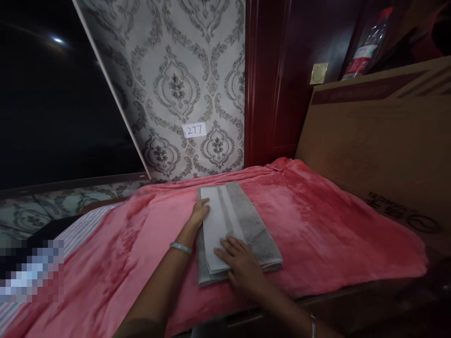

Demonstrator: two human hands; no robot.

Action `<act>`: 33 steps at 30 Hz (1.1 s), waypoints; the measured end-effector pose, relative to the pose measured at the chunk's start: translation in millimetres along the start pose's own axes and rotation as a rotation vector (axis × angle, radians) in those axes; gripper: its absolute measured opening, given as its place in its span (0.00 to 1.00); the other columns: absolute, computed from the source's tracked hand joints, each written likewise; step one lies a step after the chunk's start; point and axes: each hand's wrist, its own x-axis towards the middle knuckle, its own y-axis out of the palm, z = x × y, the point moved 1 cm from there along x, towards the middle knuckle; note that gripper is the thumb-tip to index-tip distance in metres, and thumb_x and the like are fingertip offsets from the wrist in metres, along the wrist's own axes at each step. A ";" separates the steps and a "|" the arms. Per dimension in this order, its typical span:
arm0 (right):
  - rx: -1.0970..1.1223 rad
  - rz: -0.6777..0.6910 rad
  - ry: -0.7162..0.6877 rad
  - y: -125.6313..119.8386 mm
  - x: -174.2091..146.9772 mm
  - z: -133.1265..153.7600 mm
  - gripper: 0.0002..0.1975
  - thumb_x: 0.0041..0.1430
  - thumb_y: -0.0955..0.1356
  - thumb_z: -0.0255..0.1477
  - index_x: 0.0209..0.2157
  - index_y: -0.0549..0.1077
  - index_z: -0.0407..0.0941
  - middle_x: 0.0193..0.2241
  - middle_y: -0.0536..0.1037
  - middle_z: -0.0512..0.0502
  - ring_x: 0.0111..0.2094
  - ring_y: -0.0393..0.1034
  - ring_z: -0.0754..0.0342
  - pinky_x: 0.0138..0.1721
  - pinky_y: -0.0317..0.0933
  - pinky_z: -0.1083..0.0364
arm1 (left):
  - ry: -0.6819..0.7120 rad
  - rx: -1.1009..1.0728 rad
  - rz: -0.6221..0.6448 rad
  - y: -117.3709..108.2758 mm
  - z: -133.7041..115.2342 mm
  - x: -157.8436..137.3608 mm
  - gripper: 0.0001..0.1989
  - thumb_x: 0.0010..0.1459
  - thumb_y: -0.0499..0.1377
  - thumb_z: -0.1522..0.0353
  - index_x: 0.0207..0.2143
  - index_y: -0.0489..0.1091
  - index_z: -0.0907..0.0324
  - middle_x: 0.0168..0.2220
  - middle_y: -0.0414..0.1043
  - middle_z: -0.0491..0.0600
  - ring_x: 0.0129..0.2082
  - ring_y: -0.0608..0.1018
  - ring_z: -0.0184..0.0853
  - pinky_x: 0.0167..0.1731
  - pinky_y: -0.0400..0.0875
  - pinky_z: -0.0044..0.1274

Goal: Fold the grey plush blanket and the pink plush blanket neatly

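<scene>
A folded grey towel (259, 234) with a pale band and stripes lies on a pink plush blanket (303, 234). Its lighter layer is folded over the left part, and the near edges show several layers. At the towel's far left edge, my left hand (199, 212) is closed on the fabric; some of its fingers are hidden. My right hand (244, 268) rests flat on the near part of the towel, fingers spread and holding nothing.
A large cardboard box (369, 136) stands at the right, with a plastic bottle (363, 54) above its top edge. A dark television screen (63, 103) is at the left. Behind the blanket, a "277" label (194, 130) sits on patterned wallpaper. Striped cloth (84, 230) shows at the left.
</scene>
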 end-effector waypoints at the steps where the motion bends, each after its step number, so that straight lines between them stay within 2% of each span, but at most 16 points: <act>1: 0.009 -0.012 -0.002 -2.3 2.5 1.5 0.36 0.53 0.65 0.20 0.65 0.67 0.50 0.68 0.64 0.44 0.69 0.53 0.46 0.69 0.47 0.42 | 0.003 0.011 -0.005 0.9 -2.2 3.4 0.32 0.47 0.60 0.79 0.58 0.73 0.65 0.42 0.82 0.55 0.36 0.83 0.37 0.36 0.77 0.24; 5: 0.030 -0.057 -0.019 -7.8 13.2 9.1 0.34 0.56 0.65 0.22 0.66 0.66 0.49 0.68 0.63 0.42 0.69 0.53 0.46 0.69 0.46 0.43 | 0.023 0.058 -0.042 3.0 -6.4 14.3 0.35 0.47 0.59 0.80 0.60 0.71 0.60 0.47 0.81 0.53 0.42 0.83 0.38 0.42 0.78 0.24; 10: 0.036 0.025 -0.020 5.9 11.1 15.2 0.31 0.63 0.67 0.29 0.67 0.64 0.49 0.70 0.58 0.41 0.71 0.47 0.45 0.71 0.39 0.42 | 0.042 0.128 -0.102 2.9 3.8 15.6 0.32 0.43 0.58 0.84 0.52 0.77 0.60 0.56 0.77 0.53 0.58 0.76 0.40 0.59 0.69 0.26; 13: 0.033 0.029 -0.031 2.5 5.7 17.5 0.30 0.65 0.67 0.35 0.67 0.64 0.50 0.71 0.57 0.41 0.71 0.46 0.45 0.71 0.40 0.43 | 0.052 0.128 -0.093 2.0 9.9 14.8 0.32 0.44 0.58 0.83 0.52 0.77 0.59 0.56 0.76 0.52 0.58 0.76 0.40 0.59 0.69 0.26; 15: 0.066 0.066 -0.087 -10.6 5.1 16.2 0.29 0.65 0.67 0.40 0.66 0.65 0.50 0.69 0.61 0.41 0.70 0.51 0.46 0.70 0.44 0.45 | 0.051 0.118 -0.077 1.1 11.8 14.7 0.31 0.45 0.58 0.82 0.54 0.76 0.60 0.53 0.78 0.52 0.55 0.78 0.40 0.56 0.72 0.28; 18: 0.063 0.051 -0.069 -37.9 9.8 2.4 0.28 0.68 0.65 0.41 0.67 0.65 0.49 0.66 0.66 0.41 0.68 0.57 0.47 0.68 0.48 0.46 | 0.052 0.116 -0.067 0.7 12.0 14.2 0.31 0.47 0.58 0.80 0.56 0.74 0.61 0.50 0.80 0.53 0.53 0.79 0.41 0.54 0.74 0.31; 21: -0.076 -0.019 0.080 -52.6 14.3 -21.7 0.30 0.70 0.63 0.41 0.69 0.60 0.49 0.70 0.58 0.38 0.71 0.46 0.40 0.69 0.41 0.36 | 0.071 0.144 -0.080 2.1 9.6 11.8 0.32 0.47 0.57 0.80 0.56 0.74 0.60 0.51 0.79 0.53 0.55 0.78 0.42 0.57 0.72 0.32; 24: -0.145 0.033 0.123 -45.0 12.4 -39.0 0.32 0.69 0.63 0.45 0.70 0.58 0.51 0.72 0.52 0.39 0.72 0.40 0.35 0.68 0.35 0.31 | 0.117 0.221 -0.100 3.4 3.3 6.1 0.31 0.48 0.57 0.80 0.56 0.74 0.60 0.57 0.74 0.55 0.60 0.73 0.43 0.63 0.64 0.31; 27: -0.147 0.040 0.107 -32.7 8.3 -43.4 0.31 0.69 0.62 0.46 0.70 0.57 0.53 0.72 0.51 0.41 0.72 0.39 0.36 0.69 0.32 0.31 | 0.179 0.330 -0.117 6.1 -7.4 -3.1 0.33 0.50 0.59 0.78 0.60 0.70 0.62 0.67 0.61 0.59 0.68 0.64 0.50 0.68 0.55 0.35; 29: -0.129 0.044 0.096 -28.8 7.2 -42.8 0.32 0.70 0.61 0.45 0.70 0.56 0.52 0.72 0.50 0.42 0.73 0.39 0.37 0.69 0.33 0.31 | 0.276 0.494 -0.049 13.8 -15.9 -9.5 0.35 0.54 0.58 0.75 0.66 0.62 0.62 0.72 0.49 0.59 0.72 0.54 0.52 0.70 0.48 0.39; 30: -0.118 0.048 0.087 -28.2 7.2 -42.2 0.32 0.70 0.61 0.45 0.70 0.56 0.51 0.72 0.50 0.41 0.73 0.40 0.38 0.69 0.33 0.32 | 0.336 0.593 0.030 20.4 -19.7 -12.1 0.35 0.57 0.57 0.72 0.68 0.58 0.61 0.74 0.45 0.57 0.73 0.50 0.50 0.71 0.45 0.39; 31: -0.107 0.048 0.077 -28.2 7.3 -41.7 0.31 0.70 0.61 0.45 0.71 0.56 0.50 0.72 0.50 0.41 0.73 0.40 0.39 0.70 0.33 0.33 | 0.390 0.689 0.134 28.6 -22.8 -14.1 0.34 0.60 0.56 0.70 0.69 0.56 0.60 0.74 0.44 0.56 0.73 0.48 0.47 0.71 0.43 0.38; 33: -0.089 0.035 0.063 -28.5 7.4 -40.9 0.31 0.71 0.60 0.44 0.71 0.56 0.48 0.72 0.52 0.41 0.73 0.40 0.41 0.71 0.33 0.36 | 0.449 0.822 0.346 47.9 -25.8 -15.1 0.31 0.63 0.54 0.65 0.68 0.58 0.58 0.74 0.47 0.55 0.73 0.51 0.43 0.70 0.44 0.35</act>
